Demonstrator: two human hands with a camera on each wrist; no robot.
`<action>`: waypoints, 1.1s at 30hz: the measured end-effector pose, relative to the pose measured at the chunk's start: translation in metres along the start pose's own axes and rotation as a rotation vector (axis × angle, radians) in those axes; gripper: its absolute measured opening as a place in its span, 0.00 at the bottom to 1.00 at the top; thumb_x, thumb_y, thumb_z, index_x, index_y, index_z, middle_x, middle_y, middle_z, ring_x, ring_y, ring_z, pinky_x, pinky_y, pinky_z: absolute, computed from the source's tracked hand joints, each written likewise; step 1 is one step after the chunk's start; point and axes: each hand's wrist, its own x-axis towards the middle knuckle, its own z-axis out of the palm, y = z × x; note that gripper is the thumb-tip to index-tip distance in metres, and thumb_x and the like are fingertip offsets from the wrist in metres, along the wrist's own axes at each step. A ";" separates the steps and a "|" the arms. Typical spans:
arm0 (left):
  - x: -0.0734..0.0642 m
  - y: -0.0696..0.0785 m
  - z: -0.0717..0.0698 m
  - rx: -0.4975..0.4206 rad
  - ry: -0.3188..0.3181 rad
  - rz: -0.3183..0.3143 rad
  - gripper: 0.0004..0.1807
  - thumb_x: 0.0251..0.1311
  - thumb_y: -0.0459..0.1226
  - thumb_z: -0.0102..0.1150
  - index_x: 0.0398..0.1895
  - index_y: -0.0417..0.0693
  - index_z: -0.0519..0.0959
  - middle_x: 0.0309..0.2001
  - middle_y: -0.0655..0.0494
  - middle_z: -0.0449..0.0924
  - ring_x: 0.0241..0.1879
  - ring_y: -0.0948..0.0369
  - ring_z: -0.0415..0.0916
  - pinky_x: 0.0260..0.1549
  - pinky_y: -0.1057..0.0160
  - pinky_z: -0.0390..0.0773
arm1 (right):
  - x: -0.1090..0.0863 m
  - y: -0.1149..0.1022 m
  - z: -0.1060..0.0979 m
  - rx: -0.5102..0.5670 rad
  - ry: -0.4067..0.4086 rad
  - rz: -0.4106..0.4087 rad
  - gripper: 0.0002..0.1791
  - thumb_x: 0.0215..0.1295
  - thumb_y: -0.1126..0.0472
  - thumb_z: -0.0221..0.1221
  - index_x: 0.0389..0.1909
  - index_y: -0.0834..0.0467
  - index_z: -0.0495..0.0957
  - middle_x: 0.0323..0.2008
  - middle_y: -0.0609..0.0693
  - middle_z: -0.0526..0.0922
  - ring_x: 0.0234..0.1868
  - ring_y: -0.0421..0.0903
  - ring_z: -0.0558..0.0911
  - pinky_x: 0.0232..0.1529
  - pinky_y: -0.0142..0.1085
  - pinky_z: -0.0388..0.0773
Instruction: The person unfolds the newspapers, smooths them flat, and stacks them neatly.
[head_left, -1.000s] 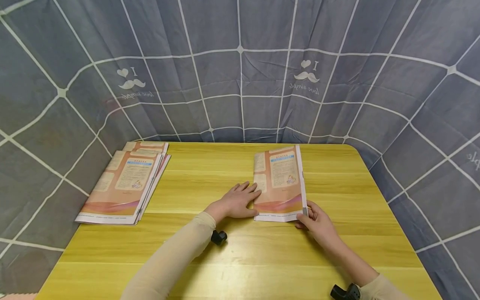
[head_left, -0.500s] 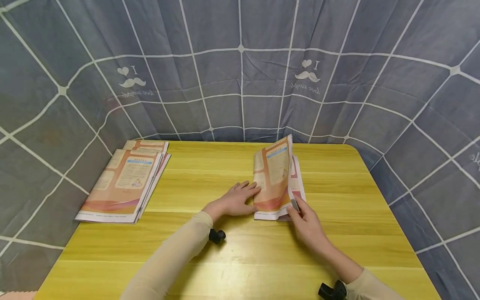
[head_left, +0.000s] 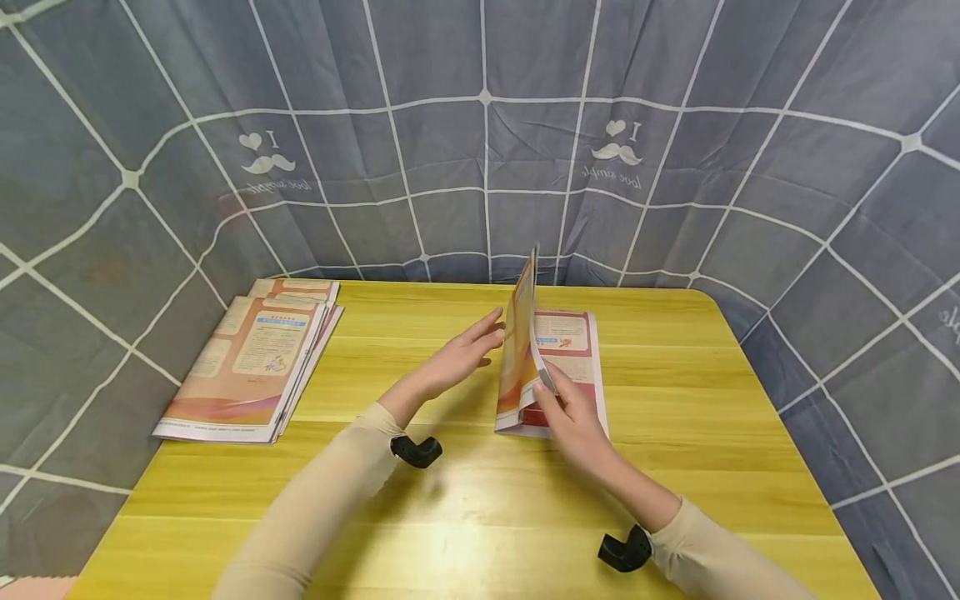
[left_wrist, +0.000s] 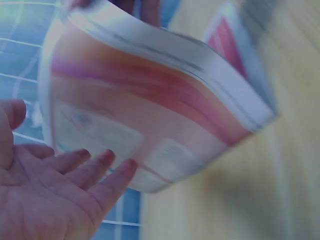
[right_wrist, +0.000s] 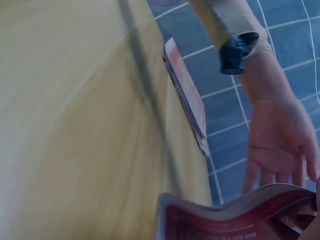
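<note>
Booklet (head_left: 516, 350), printed in orange and cream, lies just right of center on the tabletop (head_left: 480, 533) in front of you, its upper part lifted nearly upright and its lower pages flat to the right.

At far left, a stack of booklets (head_left: 240, 367) with matching covers rests along the tabletop's left side, edges slightly uneven, a purple-pink wave and a white strip at the end nearest you.

Next comes your left forearm in a cream sleeve (head_left: 315, 500), with a black wrist camera (head_left: 416, 452) at the cuff. Your left hand (head_left: 457, 358) is raised beside the left face of the lifted part; its grip is spread, fingers extended and holding nothing. You cannot tell whether the fingertips touch the paper.

To the right of that hand the lifted part leans a little, curving near its bottom edge, and the flat pages show red and white print.

Farther right, your right hand (head_left: 573, 417) has its grip pinching the near corner of the lifted part between thumb and fingers. Another black camera (head_left: 625, 548) sits at that wrist.

Behind everything hangs a gray curtain (head_left: 427, 50) with white grid lines.
</note>
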 end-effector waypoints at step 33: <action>-0.018 0.027 -0.069 0.015 0.170 -0.195 0.37 0.77 0.38 0.47 0.84 0.45 0.46 0.69 0.33 0.67 0.63 0.39 0.73 0.48 0.47 0.83 | 0.048 -0.014 0.072 -0.095 -0.245 -0.010 0.26 0.81 0.47 0.49 0.76 0.46 0.66 0.42 0.45 0.78 0.37 0.41 0.82 0.42 0.39 0.80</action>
